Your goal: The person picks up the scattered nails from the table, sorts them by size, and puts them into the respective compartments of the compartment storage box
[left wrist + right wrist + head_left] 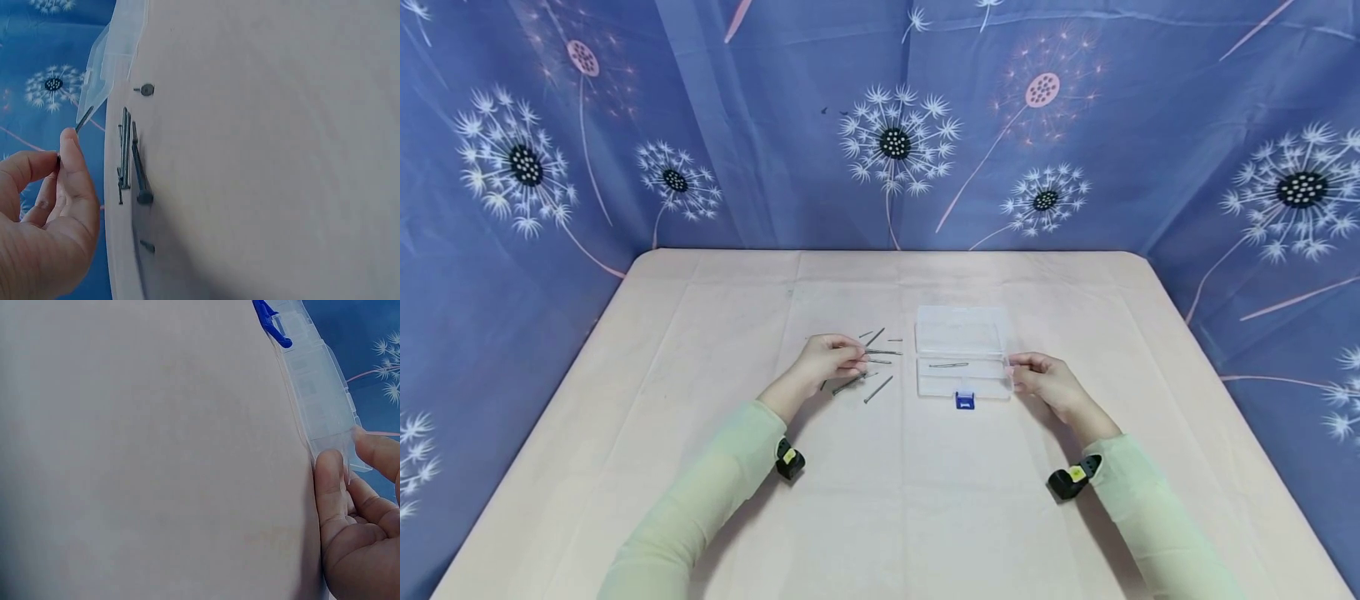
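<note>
My left hand (827, 363) pinches a dark nail (85, 117) between thumb and fingers. It is raised over several loose nails (878, 389) scattered on the table, the nail's tip pointing right towards the box. A clear plastic box (927, 387) stands with its lid (958, 317) tipped open to the back and a blue latch (965, 401) at the front. Inside the box's front part lie thin nails (949, 365). My right hand (1051, 382) grips the box's right end, thumb on the near side and a finger at the upper edge in the right wrist view.
A pale pink cloth covers the table (902, 500). Blue curtains (775, 125) with dandelion prints close in the back and both sides. Black wrist cameras are strapped at both sleeve cuffs.
</note>
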Motion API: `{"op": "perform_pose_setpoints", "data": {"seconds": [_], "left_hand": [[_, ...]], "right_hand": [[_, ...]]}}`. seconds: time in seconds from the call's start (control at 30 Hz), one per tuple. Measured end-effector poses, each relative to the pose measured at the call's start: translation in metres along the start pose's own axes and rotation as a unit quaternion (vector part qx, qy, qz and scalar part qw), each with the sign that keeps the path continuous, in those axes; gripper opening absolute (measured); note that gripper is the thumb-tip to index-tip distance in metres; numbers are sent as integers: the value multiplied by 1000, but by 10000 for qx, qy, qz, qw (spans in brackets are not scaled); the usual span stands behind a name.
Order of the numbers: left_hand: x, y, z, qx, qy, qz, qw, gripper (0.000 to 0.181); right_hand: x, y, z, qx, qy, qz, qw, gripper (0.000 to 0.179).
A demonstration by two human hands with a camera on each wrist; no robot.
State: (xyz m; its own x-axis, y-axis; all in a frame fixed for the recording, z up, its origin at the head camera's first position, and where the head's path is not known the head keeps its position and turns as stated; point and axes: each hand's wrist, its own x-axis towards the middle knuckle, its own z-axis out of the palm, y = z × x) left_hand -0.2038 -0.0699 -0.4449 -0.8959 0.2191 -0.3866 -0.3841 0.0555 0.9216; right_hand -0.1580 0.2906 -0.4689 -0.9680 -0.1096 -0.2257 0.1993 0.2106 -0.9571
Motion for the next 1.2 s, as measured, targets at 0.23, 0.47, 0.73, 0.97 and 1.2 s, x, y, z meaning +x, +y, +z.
{"op": "perform_pose_setpoints", "data": {"seconds": [0.23, 0.47, 0.73, 0.97, 1.2], "left_hand": [[3, -1, 13, -427, -208, 20, 9989, 20], [4, -2, 25, -292, -327, 90, 9990, 21], [7, 2, 37, -34, -360, 23, 9993, 21], [13, 2, 46, 18, -476, 39, 9989, 21], [17, 4, 56, 118, -572, 60, 9983, 22]], "right_hand": [[-2, -1, -1, -49, 43, 8, 10000, 43], [-2, -1, 1, -162, 97, 14, 9998, 43], [-2, -1, 1, -208, 115, 82, 9997, 44], [-2, -2, 0, -298, 127, 121, 9994, 43], [-2, -3, -1, -226, 81, 145, 9996, 45]]}}
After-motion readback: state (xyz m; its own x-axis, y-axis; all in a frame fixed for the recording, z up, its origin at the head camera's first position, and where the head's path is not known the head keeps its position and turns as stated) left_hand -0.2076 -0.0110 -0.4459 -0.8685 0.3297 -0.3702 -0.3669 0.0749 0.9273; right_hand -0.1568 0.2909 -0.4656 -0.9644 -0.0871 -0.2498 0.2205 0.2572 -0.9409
